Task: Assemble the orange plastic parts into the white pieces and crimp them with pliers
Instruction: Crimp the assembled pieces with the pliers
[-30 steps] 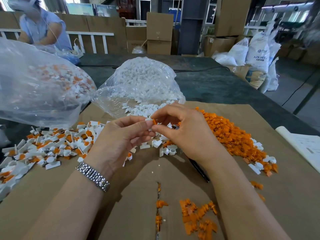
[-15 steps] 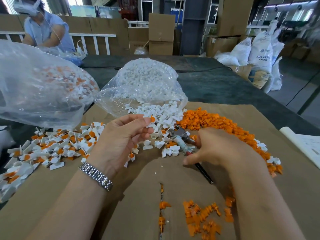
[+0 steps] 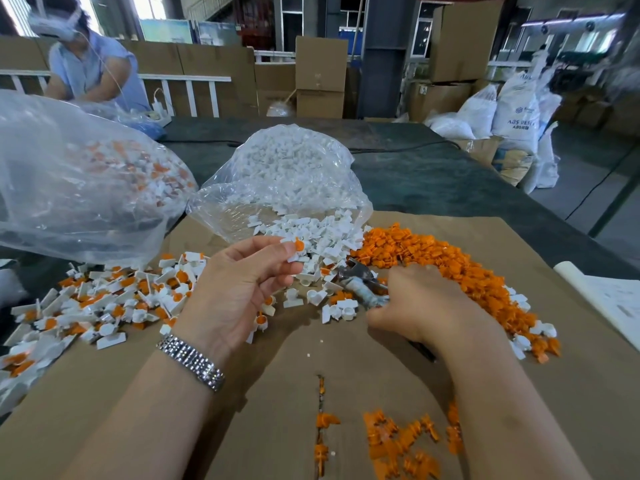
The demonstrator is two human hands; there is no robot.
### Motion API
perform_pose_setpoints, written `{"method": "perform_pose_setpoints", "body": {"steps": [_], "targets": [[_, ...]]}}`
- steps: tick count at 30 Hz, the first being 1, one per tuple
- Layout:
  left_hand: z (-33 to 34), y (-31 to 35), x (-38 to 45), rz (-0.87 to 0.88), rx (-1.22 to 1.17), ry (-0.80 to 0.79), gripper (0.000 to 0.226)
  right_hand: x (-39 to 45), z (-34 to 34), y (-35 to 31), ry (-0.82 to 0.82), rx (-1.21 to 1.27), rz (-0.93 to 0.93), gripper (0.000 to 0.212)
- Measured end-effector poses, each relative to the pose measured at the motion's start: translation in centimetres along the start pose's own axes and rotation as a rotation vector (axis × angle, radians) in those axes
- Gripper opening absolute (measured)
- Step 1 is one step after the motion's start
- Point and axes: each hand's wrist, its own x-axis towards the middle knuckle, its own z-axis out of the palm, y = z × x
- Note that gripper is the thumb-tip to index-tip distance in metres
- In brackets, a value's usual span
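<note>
My left hand (image 3: pixel 239 289) pinches a white piece with an orange part set in it (image 3: pixel 295 248), raised above the cardboard. My right hand (image 3: pixel 426 306) lies low on the cardboard, its fingers curled round the handles of the pliers (image 3: pixel 360 282), whose metal jaws point up-left. A heap of loose orange parts (image 3: pixel 450 268) lies right of that hand. White pieces (image 3: pixel 311 233) spill from an open clear bag (image 3: pixel 287 174) behind my hands. Assembled white-and-orange pieces (image 3: pixel 114 296) are piled at the left.
A large clear bag of assembled pieces (image 3: pixel 79 188) sits at the far left. More orange parts (image 3: pixel 398 441) lie near the front edge. A white paper (image 3: pixel 613 299) lies at the right. Another person (image 3: pixel 90 64) works at the back left, beyond cardboard boxes.
My right hand left the piece and dropped to the cardboard, taking hold of the pliers. My left hand kept the assembled piece and lifted it slightly.
</note>
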Motion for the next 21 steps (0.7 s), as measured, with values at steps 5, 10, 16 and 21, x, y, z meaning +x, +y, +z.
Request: {"method": "perform_pose_setpoints", "body": {"steps": [5, 10, 16, 21], "targets": [[-0.1, 0.0, 0.0, 0.013, -0.018, 0.034, 0.023, 0.1, -0.7, 0.3, 0.098, 0.285, -0.047, 0.036], [-0.1, 0.0, 0.0, 0.051, -0.031, 0.049, 0.022, -1.3, -1.8, -0.8, -0.156, 0.931, -0.23, 0.036], [-0.1, 0.2, 0.0, 0.083, -0.007, 0.075, 0.012, -2.3, -1.6, -2.0, -0.252, 0.9, -0.312, 0.034], [-0.2, 0.1, -0.1, 0.106, 0.02, 0.093, 0.021, -2.5, -1.8, -2.1, -0.226, 0.797, -0.325, 0.04]]}}
